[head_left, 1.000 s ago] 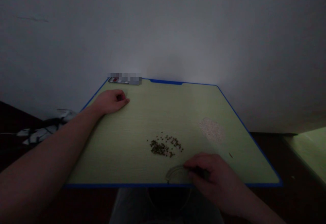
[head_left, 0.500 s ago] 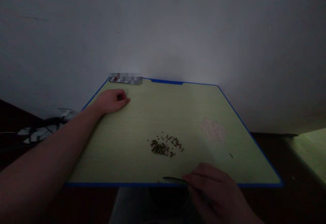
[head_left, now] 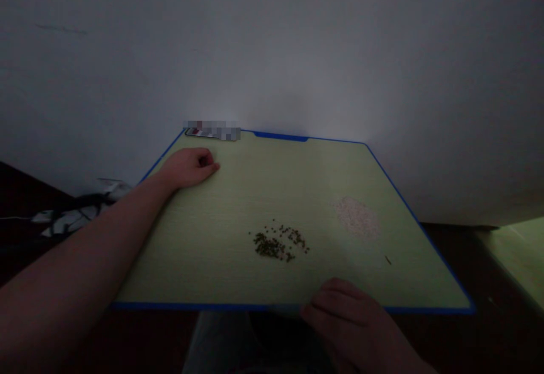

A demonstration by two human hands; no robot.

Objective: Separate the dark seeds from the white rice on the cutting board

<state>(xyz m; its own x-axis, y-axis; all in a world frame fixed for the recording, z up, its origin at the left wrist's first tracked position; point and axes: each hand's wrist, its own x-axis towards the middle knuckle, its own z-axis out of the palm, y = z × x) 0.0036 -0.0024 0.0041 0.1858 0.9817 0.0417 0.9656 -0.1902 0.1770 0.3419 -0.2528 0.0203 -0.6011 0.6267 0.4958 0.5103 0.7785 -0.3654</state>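
On the left of a pale table board [head_left: 263, 192], my left hand [head_left: 189, 167] rests loosely curled, with nothing visible in it. At the front edge, my right hand [head_left: 344, 320] is closed, fingertips pressed together. A thin, flat, blade-like tool [head_left: 284, 308], faint and blurred, sticks out to the left from its fingers over the blue edge. Beyond that hand lies a loose pile of small dark green beans [head_left: 272, 245], with some scattered to its right and back. Farther right is a patch of pale grains [head_left: 357, 216] that look like rice.
A phone-like flat object [head_left: 212, 133], partly pixelated, lies at the back left corner. One small thin stick [head_left: 388, 260] is on the right side. A wall [head_left: 280, 51] rises behind the board. Bags and cables [head_left: 76, 212] sit at the left.
The thin tool was a clear dark line above the front edge; now it is faint and lower, at the edge. My right hand has turned slightly. My left hand stays in place.
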